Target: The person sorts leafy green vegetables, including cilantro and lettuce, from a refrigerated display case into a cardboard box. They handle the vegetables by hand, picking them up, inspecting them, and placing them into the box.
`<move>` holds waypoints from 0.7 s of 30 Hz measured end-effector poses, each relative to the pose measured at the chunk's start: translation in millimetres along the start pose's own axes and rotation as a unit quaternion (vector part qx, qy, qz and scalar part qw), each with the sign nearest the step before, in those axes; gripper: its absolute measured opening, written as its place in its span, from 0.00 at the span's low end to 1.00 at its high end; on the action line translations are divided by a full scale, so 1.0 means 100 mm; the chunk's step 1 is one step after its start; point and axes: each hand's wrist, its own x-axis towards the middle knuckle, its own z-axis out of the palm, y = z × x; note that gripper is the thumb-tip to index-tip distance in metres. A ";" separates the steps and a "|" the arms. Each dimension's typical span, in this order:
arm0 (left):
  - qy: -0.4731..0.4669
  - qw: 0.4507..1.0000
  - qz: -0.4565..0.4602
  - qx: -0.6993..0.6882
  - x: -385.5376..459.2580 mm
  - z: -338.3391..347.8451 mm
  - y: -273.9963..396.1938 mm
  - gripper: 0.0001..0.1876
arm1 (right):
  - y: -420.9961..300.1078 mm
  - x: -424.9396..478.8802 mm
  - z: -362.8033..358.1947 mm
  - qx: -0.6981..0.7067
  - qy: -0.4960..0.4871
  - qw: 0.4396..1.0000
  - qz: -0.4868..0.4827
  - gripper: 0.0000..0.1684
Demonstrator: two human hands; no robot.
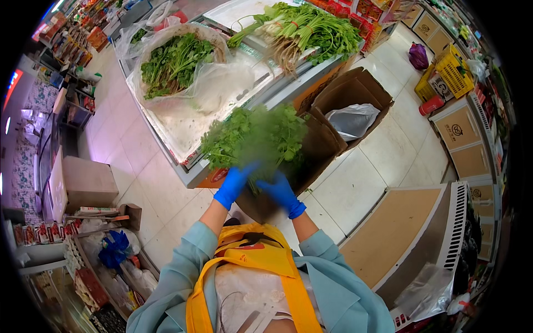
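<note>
My left hand [234, 183], in a blue glove, grips the stem end of a leafy bunch of cilantro [225, 139] from the left. My right hand [285, 195], gloved the same way, closes on the stems from the right. A blurred patch covers the middle of the bunch and partly hides the fingers. The leaves spread away from me, over the near corner of a white-topped display counter [166, 125] and a brown cardboard box [322, 147]. More leafy greens [177, 62] lie in an open clear plastic bag [220, 85] on the counter.
Rooted bundles of Chinese celery [308, 31] with red ties lie at the counter's far side. A second open carton [354, 87] holds a silvery plastic bag [353, 120]. Yellow baskets [454, 70] stand at right, near a purple bag [418, 56]. A panelled display case [399, 233] borders my right.
</note>
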 end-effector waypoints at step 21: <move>0.026 1.000 -0.005 0.007 -0.13 0.29 0.13 0.14 | 0.12 0.04 -0.05 0.014 0.027 0.999 -0.017 0.12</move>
